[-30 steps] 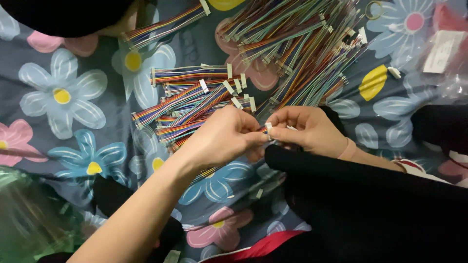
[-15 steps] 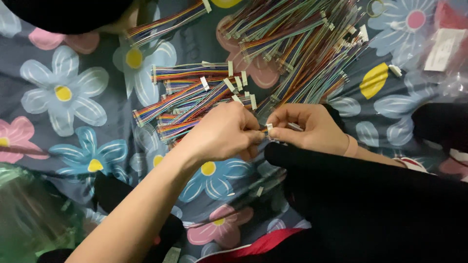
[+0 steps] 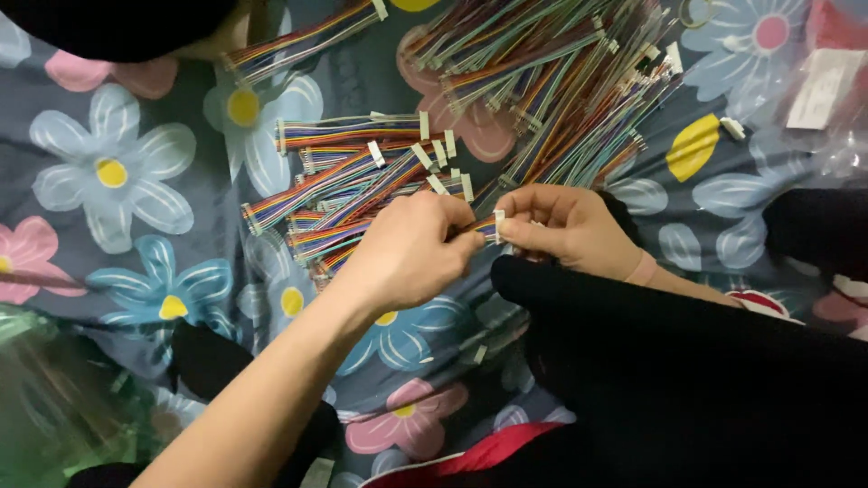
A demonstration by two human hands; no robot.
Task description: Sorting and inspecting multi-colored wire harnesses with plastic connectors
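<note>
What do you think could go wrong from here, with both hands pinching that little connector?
The white connector is tiny and pinched between the left hand and right hand; it could slip into the loose cable pile below. The thin coloured wires may snag on neighbouring bundles. The busy floral cloth could hide any dropped piece.

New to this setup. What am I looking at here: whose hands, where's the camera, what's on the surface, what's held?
One view, from a camera worn on a person's head, looking down at their own bare hands. The left hand and right hand meet over a flowered cloth. Between their fingertips they pinch a short multicoloured wire bundle with a small white connector. Behind lie a smaller pile of such bundles and a bigger heap. A clear plastic bag sits at top right.
</note>
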